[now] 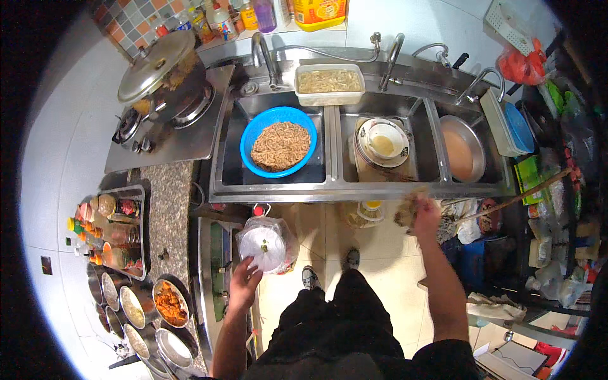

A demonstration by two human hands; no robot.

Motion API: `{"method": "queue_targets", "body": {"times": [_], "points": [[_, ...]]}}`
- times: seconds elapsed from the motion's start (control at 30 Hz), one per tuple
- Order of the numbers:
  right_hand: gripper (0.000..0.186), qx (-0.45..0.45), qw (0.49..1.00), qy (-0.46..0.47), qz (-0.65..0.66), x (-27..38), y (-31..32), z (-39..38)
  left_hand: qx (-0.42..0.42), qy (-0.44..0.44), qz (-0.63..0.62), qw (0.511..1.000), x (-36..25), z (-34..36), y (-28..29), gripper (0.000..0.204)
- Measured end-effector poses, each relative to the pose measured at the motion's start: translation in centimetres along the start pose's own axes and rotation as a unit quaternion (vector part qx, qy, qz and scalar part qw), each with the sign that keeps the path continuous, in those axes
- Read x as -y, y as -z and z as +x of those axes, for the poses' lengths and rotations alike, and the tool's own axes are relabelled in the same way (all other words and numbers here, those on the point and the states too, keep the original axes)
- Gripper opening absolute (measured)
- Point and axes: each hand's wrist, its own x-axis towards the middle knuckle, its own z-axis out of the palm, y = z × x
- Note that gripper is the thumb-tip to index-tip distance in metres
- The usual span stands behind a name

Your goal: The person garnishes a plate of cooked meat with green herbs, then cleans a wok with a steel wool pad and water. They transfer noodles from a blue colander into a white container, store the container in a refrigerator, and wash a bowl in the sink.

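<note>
My left hand is open, its fingers apart at the near edge of a white round lid or tub wrapped in clear plastic; I cannot tell if they touch it. Small greenish scraps lie on that white top. Out to the right, in front of the sink's edge, my right hand is closed on a brownish crumpled thing, too blurred to name. Beyond my hands, a blue colander of brown, strip-like food sits in the left basin. Stacked bowls stand in the middle basin.
A steel pot of cloudy liquid fills the right basin. A white tub of pale food stands behind the basins. At left are a big lidded pot on the stove, a bottle tray and several food bowls. Cluttered shelves line the right.
</note>
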Motion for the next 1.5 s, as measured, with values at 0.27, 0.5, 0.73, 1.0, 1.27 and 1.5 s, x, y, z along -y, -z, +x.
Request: {"method": "queue_targets", "body": {"times": [0.27, 0.5, 0.73, 1.0, 1.27, 1.5], "points": [[0.027, -0.057, 0.895, 0.159, -0.414, -7.0, 12.9, 15.7, -0.044, -0.02, 0.176, 0.983, 2.7, -1.2, -6.4, 0.054], [0.056, 0.077, 0.811, 0.217, -0.538, -13.1, 14.0, 17.4, -0.06, 0.049, 0.049, 0.996, -8.9, 7.3, -18.4, 0.061], [0.046, 0.037, 0.922, 0.186, -0.338, -11.1, 13.6, 18.1, -0.176, 0.058, -0.143, 0.972, -11.0, 16.3, -16.5, 0.074], [0.007, 0.212, 0.94, 0.184, -0.192, -4.5, 6.0, 17.6, -0.208, 0.108, -0.1, 0.967, -6.2, 33.3, -9.6, 0.043], [0.04, 0.287, 0.945, -0.134, -0.083, -1.4, -4.4, 16.2, -0.184, 0.288, 0.089, 0.936, -3.7, 43.7, -7.3, 0.029], [0.043, 0.338, 0.921, -0.192, -0.03, 0.0, -15.6, 16.3, -0.132, 0.333, -0.368, 0.858, -1.9, 44.6, -5.5, 0.025]]}}
